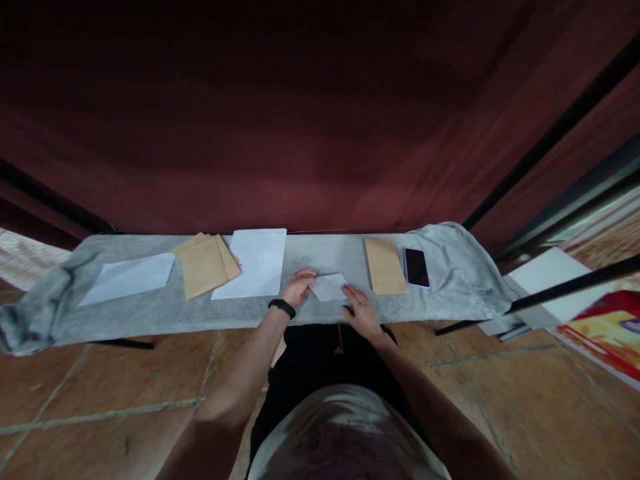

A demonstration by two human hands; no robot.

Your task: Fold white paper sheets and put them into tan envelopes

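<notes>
Nearest the viewpoint is the person's light printed shirt (345, 433), with dark shorts (310, 360) beyond it at the near edge of a long, narrow work surface. From where I stand, this surface is covered by a grey cloth (325, 250), rumpled at both ends. A small piece of white paper (329, 288) lies on the cloth directly in front of the person, between the hands. The left hand (299, 288) is at the paper's left edge with its fingers curled; I cannot tell whether it pinches the paper or merely touches it. A black wristband (283, 308) encircles the left wrist. The right hand (361, 312) is spread, fingertips resting on the paper's right edge, thumb set apart. Left of the left hand lies a large white sheet (263, 263); a fanned group of brown envelopes (205, 267) overlaps its left side. Farther left, a white paper strip (131, 277) lies at an angle. Beyond the right hand are a brown packet (386, 267) and, just beside it, a dark-screened phone (417, 268). A dark red curtain (300, 167) hangs behind; the floor (150, 380) is tiled.
</notes>
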